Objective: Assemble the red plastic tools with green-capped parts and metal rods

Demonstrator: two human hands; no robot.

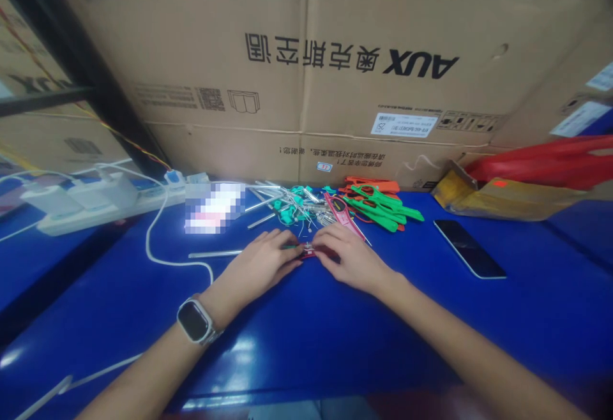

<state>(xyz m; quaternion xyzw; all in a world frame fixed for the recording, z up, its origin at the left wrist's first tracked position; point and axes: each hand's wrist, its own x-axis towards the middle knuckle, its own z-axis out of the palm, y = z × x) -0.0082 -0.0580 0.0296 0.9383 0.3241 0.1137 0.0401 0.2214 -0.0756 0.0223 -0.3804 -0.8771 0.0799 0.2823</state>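
Note:
My left hand [262, 262] and my right hand [345, 254] meet over a small red plastic piece [310, 253] lying on the blue table [335, 337]. Fingers of both hands are curled and pinched on that piece and on small metal parts at it. A thin metal rod [214, 254] lies just left of my left hand. Behind the hands sits a pile of metal rods and teal plastic bits [290, 206]. A pink plastic piece [341, 212] lies beyond my right hand. I wear a watch [194, 320] on the left wrist.
Green and orange plastic handles [378, 203] are heaped at the back. A black phone [469, 247] lies to the right. A white power strip [86, 206] with a white cable [158, 241] stands at the left. A big cardboard box [306, 69] walls the back, with a red bag [550, 161] at right.

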